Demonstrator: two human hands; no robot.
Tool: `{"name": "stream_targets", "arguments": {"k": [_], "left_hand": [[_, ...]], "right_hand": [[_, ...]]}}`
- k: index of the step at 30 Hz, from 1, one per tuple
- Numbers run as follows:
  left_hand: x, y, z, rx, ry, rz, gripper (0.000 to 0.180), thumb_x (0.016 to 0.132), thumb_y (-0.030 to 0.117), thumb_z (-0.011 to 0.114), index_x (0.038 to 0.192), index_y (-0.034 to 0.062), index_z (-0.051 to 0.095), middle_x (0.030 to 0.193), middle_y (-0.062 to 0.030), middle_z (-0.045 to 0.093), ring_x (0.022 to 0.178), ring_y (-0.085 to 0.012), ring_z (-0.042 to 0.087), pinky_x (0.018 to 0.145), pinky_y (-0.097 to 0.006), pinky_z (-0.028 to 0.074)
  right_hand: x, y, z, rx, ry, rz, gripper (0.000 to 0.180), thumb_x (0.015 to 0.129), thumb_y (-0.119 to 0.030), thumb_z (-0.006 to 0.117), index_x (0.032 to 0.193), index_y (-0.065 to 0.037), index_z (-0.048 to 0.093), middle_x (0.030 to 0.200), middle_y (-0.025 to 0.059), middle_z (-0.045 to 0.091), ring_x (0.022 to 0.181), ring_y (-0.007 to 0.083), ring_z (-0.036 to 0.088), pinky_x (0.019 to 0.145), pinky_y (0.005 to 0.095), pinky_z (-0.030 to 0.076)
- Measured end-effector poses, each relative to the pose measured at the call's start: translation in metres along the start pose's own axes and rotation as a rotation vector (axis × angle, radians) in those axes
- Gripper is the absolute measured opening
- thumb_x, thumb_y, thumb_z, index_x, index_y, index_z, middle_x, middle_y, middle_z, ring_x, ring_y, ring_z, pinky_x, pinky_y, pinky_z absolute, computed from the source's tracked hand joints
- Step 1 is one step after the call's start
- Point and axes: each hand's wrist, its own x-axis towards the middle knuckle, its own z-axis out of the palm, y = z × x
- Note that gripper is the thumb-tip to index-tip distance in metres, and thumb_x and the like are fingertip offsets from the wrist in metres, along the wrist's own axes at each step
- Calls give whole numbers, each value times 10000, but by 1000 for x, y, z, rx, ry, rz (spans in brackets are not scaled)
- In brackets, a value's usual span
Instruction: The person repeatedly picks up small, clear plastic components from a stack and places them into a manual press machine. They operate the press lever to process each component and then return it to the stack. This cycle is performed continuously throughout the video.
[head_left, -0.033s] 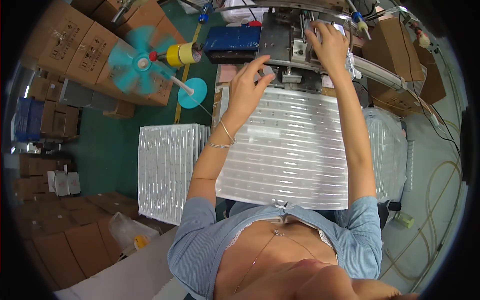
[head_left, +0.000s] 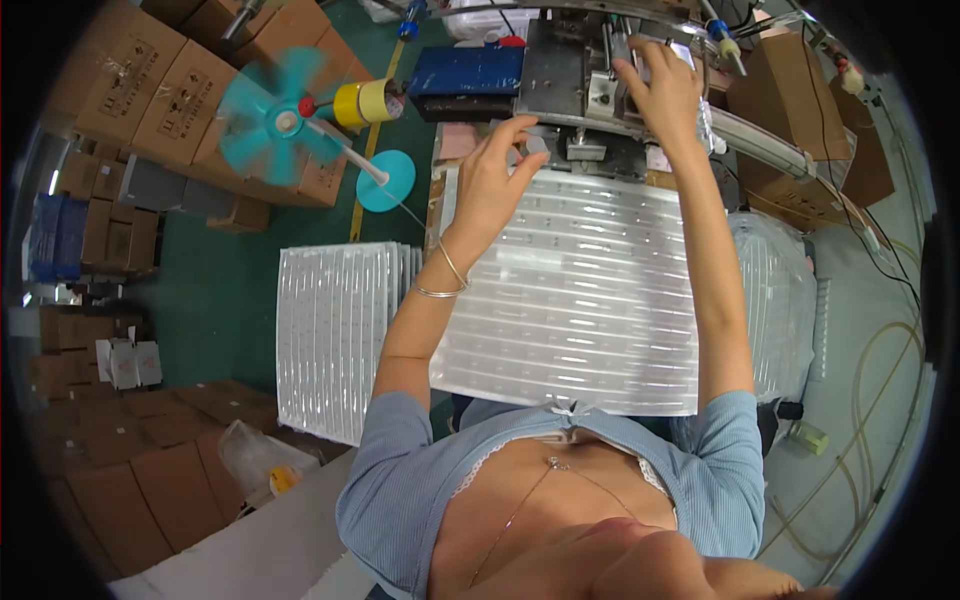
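Note:
My left hand (head_left: 490, 180) is raised over the far left corner of a stack of pale sheets, its fingers curved. Between its thumb and forefinger shows a small translucent round piece (head_left: 536, 146). My right hand (head_left: 664, 95) is at the machine, bent over the metal fixture (head_left: 601, 95) with its thumb beside the fixture's rods. What its fingertips grip is hidden. The machine's dark metal plate (head_left: 556, 75) lies left of that hand. Below both hands, the glossy stack of sheets (head_left: 570, 300) with raised rows lies in front of my body.
A second stack of ribbed sheets (head_left: 335, 335) stands at the left. Beyond it a turquoise fan (head_left: 288, 122) spins near piled cartons (head_left: 180, 95). A blue box (head_left: 465, 72) adjoins the machine. At right are a plastic-wrapped bundle (head_left: 770, 300), an open carton (head_left: 790, 100) and hanging cables.
The view has shifted slightly. My right hand appears a little farther right; my left hand keeps nearly the same pose.

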Motion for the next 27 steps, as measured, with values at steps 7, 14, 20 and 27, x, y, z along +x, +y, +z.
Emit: {"name": "stream_targets", "arguments": {"k": [7, 14, 20, 27], "left_hand": [[-84, -28, -5, 407, -324, 263, 272, 712, 129, 693, 958, 63, 596, 857, -72, 613, 768, -236, 588, 644, -326, 471], [-104, -36, -9, 637, -495, 189, 288, 697, 72, 635, 980, 89, 590, 862, -67, 549, 842, -241, 536, 684, -369, 440], [-103, -27, -5, 615, -526, 92, 374, 697, 17, 574, 1062, 37, 495, 882, -100, 548, 854, -286, 525, 738, -391, 421], [-88, -8, 19, 245, -366, 76, 304, 694, -35, 567, 981, 35, 495, 912, -120, 521, 939, -301, 497, 811, -394, 402]], "right_hand": [[-95, -30, -61, 201, -242, 70, 291, 755, -268, 682, 990, -113, 608, 998, 49, 595, 907, 254, 551, 770, 411, 381], [-188, -75, -76, 218, -663, -119, 203, 687, -175, 720, 858, -139, 616, 962, 3, 572, 900, 200, 527, 786, 378, 366], [-188, -72, -68, 259, -686, -90, 197, 682, -120, 716, 827, -131, 584, 980, 7, 572, 924, 208, 532, 818, 386, 369], [-182, -56, -69, 625, -659, 325, 198, 754, -113, 686, 889, -85, 544, 905, 23, 600, 839, 185, 577, 723, 325, 428]]}}
